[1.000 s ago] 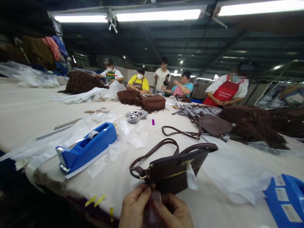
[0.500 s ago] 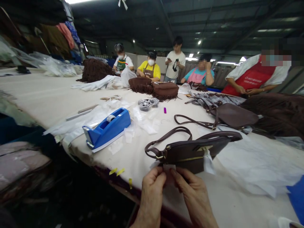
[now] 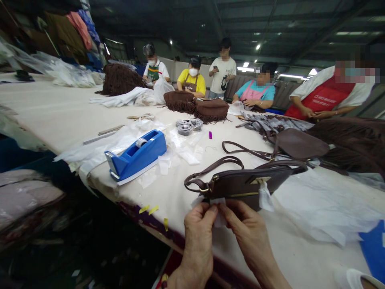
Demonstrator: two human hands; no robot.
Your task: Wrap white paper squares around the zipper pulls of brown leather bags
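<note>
A small piece of white tissue paper is pinched between my two hands, at the near left end of a dark brown handbag. My left hand is closed, thumb against fingers, on the paper's left side. My right hand pinches it from the right, and the two thumbs almost meet. The bag lies on the table with its strap looped to the left. A second scrap of white paper hangs from its front hardware. My fingers hide the bag's lower left corner.
A blue tape dispenser stands left on the cream-covered table, with yellow tape strips at its near edge. Tissue sheets lie right. Behind are another brown bag, fringed bags and several people across the table.
My hands have drawn closer together, the left moving slightly right, still on the paper. The view has shifted a little. Across the table, the person in the pink apron has lowered a hand from the head.
</note>
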